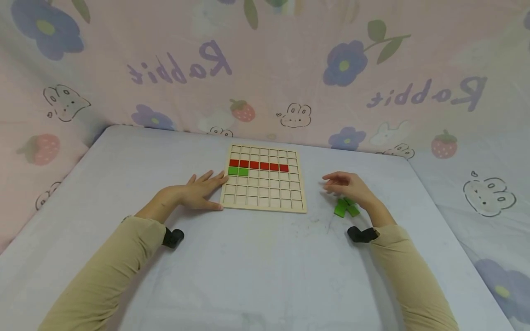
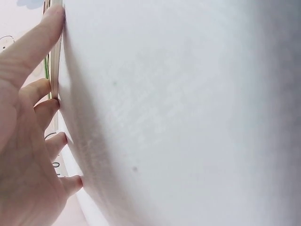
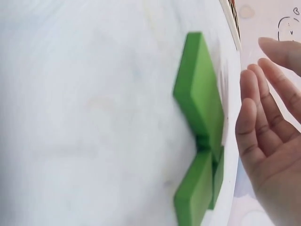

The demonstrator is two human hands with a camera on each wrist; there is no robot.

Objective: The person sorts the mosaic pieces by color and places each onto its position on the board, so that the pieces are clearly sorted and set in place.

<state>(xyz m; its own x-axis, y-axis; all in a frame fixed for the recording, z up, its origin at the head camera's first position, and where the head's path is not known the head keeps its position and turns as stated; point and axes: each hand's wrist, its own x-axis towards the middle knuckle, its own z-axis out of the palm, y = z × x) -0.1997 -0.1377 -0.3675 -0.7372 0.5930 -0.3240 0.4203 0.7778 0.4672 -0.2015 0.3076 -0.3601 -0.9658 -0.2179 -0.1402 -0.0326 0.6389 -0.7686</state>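
A light wooden grid board (image 1: 265, 202) lies flat on the table. One of its rows holds several red tiles (image 1: 254, 165), and two green tiles (image 1: 238, 171) sit at the left of the row below. My left hand (image 1: 200, 191) is spread at the board's left side, with fingertips and thumb touching its edge; the left wrist view shows the fingers (image 2: 47, 110) reaching down to the table. Just above a small group of loose green tiles (image 3: 200, 89) hovers my right hand (image 1: 349, 186). Its fingers (image 3: 268, 99) are loosely bent, and nothing shows between them.
The white-covered table (image 1: 256, 271) runs back to a hanging cloth (image 1: 265, 59) printed with flowers, strawberries and rabbits. Black wrist cameras (image 1: 174, 238) are strapped at both cuffs, close above the tabletop.
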